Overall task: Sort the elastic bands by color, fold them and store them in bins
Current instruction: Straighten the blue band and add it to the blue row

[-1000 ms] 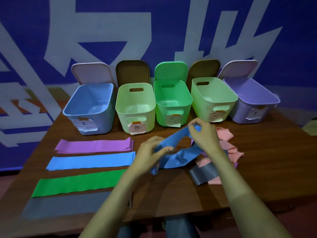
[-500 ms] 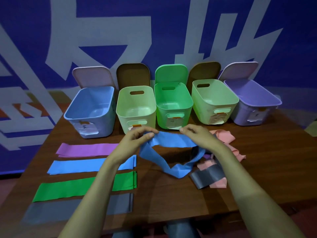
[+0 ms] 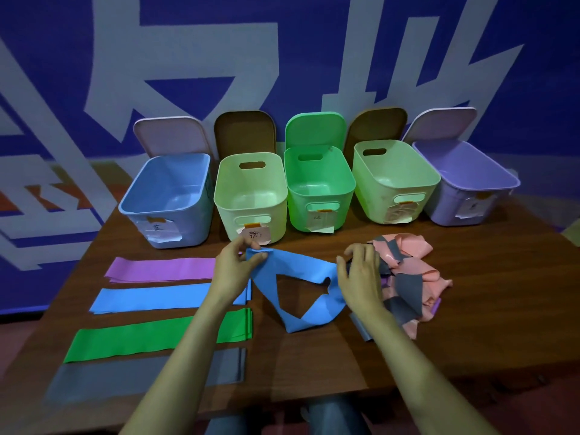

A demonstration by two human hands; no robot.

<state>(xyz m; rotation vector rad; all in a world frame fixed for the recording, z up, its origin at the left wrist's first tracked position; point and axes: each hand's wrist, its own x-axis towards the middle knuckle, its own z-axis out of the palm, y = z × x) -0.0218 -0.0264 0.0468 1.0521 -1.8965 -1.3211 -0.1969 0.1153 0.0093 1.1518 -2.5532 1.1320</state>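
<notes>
Blue against the dark wooden table (image 3: 314, 365), the looped blue elastic band (image 3: 295, 265) sagged at centre frame between your two hands. Your left hand (image 3: 233, 271) pinched its bunched left end between thumb and fingertips. Your right hand (image 3: 361, 277) gripped the right end with its fingers curled down over it, and the band's lower fold touched the tabletop.

At lower left, four bands lay flat in parallel rows: purple band (image 3: 160, 269), flat blue band (image 3: 150, 298), green band (image 3: 141, 339) and grey band (image 3: 141, 376). A tangled pile of pink and grey bands (image 3: 411, 271) sat just right of your right hand.

Across the upper middle stood five bins: blue bin (image 3: 188, 227), pale green bin (image 3: 229, 221), green bin (image 3: 298, 215), second pale green bin (image 3: 376, 205) and purple bin (image 3: 445, 211).
</notes>
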